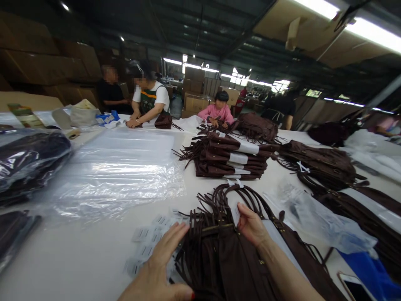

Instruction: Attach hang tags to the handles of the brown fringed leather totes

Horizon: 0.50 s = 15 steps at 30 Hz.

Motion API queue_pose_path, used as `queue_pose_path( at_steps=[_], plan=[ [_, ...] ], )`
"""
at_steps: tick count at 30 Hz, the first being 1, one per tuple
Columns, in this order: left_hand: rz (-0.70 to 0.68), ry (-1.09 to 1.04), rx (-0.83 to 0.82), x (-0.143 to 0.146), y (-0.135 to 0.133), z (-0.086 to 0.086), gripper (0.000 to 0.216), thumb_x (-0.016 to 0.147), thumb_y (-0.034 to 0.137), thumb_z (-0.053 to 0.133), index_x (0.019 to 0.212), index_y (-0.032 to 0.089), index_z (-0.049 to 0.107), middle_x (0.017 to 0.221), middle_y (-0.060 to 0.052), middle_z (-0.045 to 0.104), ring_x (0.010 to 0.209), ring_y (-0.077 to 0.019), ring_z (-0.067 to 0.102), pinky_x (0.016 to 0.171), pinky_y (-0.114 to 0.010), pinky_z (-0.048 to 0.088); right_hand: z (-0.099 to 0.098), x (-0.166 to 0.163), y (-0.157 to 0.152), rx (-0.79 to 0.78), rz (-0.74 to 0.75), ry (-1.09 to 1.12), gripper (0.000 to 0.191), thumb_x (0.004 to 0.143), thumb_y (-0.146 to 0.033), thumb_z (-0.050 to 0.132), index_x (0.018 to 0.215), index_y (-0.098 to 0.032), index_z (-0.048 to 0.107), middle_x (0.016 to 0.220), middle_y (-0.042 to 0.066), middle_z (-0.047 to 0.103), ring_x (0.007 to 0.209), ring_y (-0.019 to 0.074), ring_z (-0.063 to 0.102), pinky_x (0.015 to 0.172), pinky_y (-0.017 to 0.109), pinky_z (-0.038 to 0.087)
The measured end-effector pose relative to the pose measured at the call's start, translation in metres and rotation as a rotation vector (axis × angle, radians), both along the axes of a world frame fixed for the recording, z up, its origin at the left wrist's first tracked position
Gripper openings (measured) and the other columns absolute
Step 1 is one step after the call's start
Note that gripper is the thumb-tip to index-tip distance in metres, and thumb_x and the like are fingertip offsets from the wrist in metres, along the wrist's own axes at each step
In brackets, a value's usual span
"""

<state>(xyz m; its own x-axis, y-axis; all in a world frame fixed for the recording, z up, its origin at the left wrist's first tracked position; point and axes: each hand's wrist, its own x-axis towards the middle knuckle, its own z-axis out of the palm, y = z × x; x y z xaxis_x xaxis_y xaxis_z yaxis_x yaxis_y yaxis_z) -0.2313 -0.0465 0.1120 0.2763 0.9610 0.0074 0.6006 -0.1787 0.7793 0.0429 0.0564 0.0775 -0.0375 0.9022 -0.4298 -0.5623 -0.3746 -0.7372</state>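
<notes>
Dark brown bags (232, 259) with thin straps and fringe lie layered on the table in front of me. My right hand (252, 223) pinches a small white tag (235, 214) above the top bag, near its looped handles (255, 196). To the left, my left hand (163, 259) has its fingers stretched out and its thumb apart, beside the fringe, with nothing visible in it. Several small clear packets with printed labels (145, 240) lie spread on the table just beyond that hand. A pale grey strip (278, 238) shows on the bags beside my right wrist.
Clear plastic bags (125, 163) lie flat at the left, near wrapped dark bags (31, 159). A stack of brown bags (232, 159) stands ahead, with more (319, 163) at the right. A phone (355, 286) lies bottom right. Several people work across the table (78, 251).
</notes>
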Motion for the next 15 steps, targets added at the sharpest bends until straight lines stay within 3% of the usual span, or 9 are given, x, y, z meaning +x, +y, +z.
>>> queue_pose_path(
  at_steps=[2, 4, 8, 11, 13, 15],
  plan=[
    [0.051, -0.1, 0.068, 0.017, 0.0, 0.018, 0.061, 0.07, 0.04, 0.057, 0.126, 0.033, 0.035, 0.135, -0.003, 0.038, 0.12, -0.0259, 0.039, 0.094, -0.042, 0.04, 0.011, 0.009, -0.02, 0.019, 0.032, -0.005, 0.017, 0.063, -0.021, 0.069, 0.075, -0.016, 0.057, 0.06, -0.004, 0.062, 0.049, 0.0086, 0.057, 0.045, 0.018, 0.043],
    [0.103, -0.168, 0.081, 0.044, 0.001, 0.023, 0.046, 0.075, 0.036, 0.049, 0.121, 0.03, 0.044, 0.129, -0.004, 0.046, 0.112, -0.023, 0.047, 0.087, -0.037, 0.046, 0.017, 0.015, -0.04, 0.033, 0.054, -0.016, 0.018, 0.063, -0.022, 0.07, 0.073, -0.015, 0.058, 0.057, -0.004, 0.06, 0.046, 0.0074, 0.054, 0.043, 0.017, 0.04],
    [0.028, -0.218, -0.015, 0.107, -0.005, 0.001, 0.064, 0.063, 0.027, 0.062, 0.124, 0.024, 0.042, 0.129, -0.008, 0.045, 0.117, -0.0264, 0.04, 0.099, -0.043, 0.033, 0.018, 0.026, -0.075, 0.088, 0.153, -0.162, 0.018, 0.068, -0.029, 0.066, 0.073, -0.014, 0.057, 0.056, -0.004, 0.056, 0.046, 0.0068, 0.049, 0.041, 0.017, 0.033],
    [0.039, -0.475, -0.295, 0.142, -0.014, -0.022, 0.051, 0.073, 0.034, 0.048, 0.122, 0.018, 0.043, 0.106, -0.011, 0.06, 0.084, -0.018, 0.059, 0.073, -0.03, 0.048, 0.012, 0.04, -0.099, 0.095, 0.246, -0.32, 0.023, 0.07, -0.035, 0.062, 0.071, -0.014, 0.055, 0.054, -0.004, 0.053, 0.046, 0.007, 0.046, 0.042, 0.017, 0.031],
    [0.071, -0.572, -0.439, 0.155, -0.021, -0.032, 0.042, 0.078, 0.041, 0.036, 0.102, 0.012, 0.056, 0.071, -0.005, 0.062, 0.055, -0.0118, 0.056, 0.051, -0.023, 0.043, 0.009, 0.052, -0.113, 0.09, 0.296, -0.391, 0.027, 0.07, -0.039, 0.061, 0.068, -0.013, 0.054, 0.052, -0.004, 0.05, 0.045, 0.0068, 0.044, 0.043, 0.018, 0.03],
    [0.129, -0.564, -0.491, 0.161, -0.026, -0.04, 0.044, 0.077, 0.048, 0.034, 0.079, 0.012, 0.059, 0.052, 0.001, 0.053, 0.041, -0.0087, 0.047, 0.042, -0.02, 0.033, 0.005, 0.065, -0.125, 0.069, 0.325, -0.445, 0.03, 0.068, -0.042, 0.061, 0.065, -0.014, 0.052, 0.05, -0.005, 0.048, 0.044, 0.0066, 0.042, 0.042, 0.018, 0.029]
  ],
)
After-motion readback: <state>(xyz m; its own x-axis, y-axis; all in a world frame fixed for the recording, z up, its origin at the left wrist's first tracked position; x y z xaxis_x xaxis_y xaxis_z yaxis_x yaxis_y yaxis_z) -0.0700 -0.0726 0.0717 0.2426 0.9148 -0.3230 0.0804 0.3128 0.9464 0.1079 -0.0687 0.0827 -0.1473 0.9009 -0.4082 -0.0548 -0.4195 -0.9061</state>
